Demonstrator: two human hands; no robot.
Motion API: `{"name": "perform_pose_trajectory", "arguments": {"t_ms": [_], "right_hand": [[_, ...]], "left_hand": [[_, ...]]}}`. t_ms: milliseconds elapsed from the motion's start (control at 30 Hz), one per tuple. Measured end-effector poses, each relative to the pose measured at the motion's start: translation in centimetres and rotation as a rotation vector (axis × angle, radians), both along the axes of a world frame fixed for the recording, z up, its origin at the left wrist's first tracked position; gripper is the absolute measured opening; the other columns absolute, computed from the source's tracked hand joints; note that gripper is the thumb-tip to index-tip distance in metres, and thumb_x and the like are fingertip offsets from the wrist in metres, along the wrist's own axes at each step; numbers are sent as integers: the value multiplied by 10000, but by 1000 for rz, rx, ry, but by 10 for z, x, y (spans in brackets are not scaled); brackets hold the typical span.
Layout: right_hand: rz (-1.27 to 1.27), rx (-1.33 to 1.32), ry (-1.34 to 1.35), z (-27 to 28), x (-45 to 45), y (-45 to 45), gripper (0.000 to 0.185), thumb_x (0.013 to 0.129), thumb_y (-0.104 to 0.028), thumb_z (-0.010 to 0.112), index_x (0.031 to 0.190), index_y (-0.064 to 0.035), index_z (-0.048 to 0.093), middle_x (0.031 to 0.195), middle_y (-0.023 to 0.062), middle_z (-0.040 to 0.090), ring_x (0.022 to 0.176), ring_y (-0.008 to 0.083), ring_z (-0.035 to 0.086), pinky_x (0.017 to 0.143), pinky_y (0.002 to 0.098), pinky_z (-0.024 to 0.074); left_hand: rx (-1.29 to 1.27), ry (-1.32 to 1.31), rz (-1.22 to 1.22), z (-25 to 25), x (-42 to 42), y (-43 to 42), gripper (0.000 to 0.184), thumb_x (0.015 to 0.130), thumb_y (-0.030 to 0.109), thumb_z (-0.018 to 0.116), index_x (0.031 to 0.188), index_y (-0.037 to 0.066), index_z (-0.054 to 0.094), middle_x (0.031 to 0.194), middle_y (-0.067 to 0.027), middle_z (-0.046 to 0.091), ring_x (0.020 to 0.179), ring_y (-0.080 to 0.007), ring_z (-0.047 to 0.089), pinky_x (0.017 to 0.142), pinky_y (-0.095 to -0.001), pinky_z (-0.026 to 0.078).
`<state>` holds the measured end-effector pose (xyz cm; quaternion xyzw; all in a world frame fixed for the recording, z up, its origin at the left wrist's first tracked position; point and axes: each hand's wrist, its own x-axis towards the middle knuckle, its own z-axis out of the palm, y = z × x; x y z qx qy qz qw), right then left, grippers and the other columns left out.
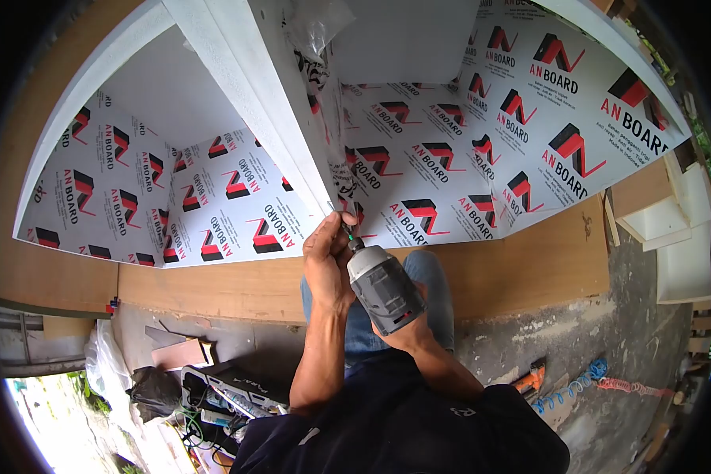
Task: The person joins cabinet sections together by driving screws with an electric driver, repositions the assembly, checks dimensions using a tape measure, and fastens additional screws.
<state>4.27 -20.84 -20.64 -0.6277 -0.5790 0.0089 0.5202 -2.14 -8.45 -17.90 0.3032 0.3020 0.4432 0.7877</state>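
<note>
A grey and black power drill (pixel 385 289) is gripped by my right hand (pixel 412 325), whose fingers wrap round the handle under the tool's body. The drill's tip points up at the lower end of a white panel edge (pixel 292 118). My left hand (pixel 325 251) is closed at that same end, its fingertips pinched around the drill's tip; what they hold there is too small to make out. The white panel divides a large cabinet (pixel 419 170) lined with printed ANBOARD film. Clear crumpled plastic (pixel 321 28) hangs along the divider's right side.
The cabinet rests on a brown wooden board (pixel 521 276). On the floor at the lower left lie a tool box (pixel 233 391) and a black bag (pixel 154 391). An orange tool (pixel 531 378) and a coiled blue hose (pixel 577 385) lie at the lower right. White boxes (pixel 683 265) stand at the far right.
</note>
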Motion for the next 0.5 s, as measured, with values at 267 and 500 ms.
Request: {"name": "perform_pose_trajectory", "arguments": {"t_ms": [267,500], "right_hand": [[23,-16,50,-8,1,0,280,717,-45,787,955,-22,640,829,98,664,719,253,669,654,346,540],[78,-53,104,-13,8,-2,275,720,-49,784,953,-25,639,834,106,656,713,253,669,644,341,538]], "left_hand": [[-111,-122,-31,-2,3,0,288,1013,273,530,946,24,659,600,97,272,511,-29,249,477,-193,243],[-148,-391,-46,-8,10,0,266,1046,267,492,953,47,610,614,72,302,525,-67,293,501,-221,313]]}}
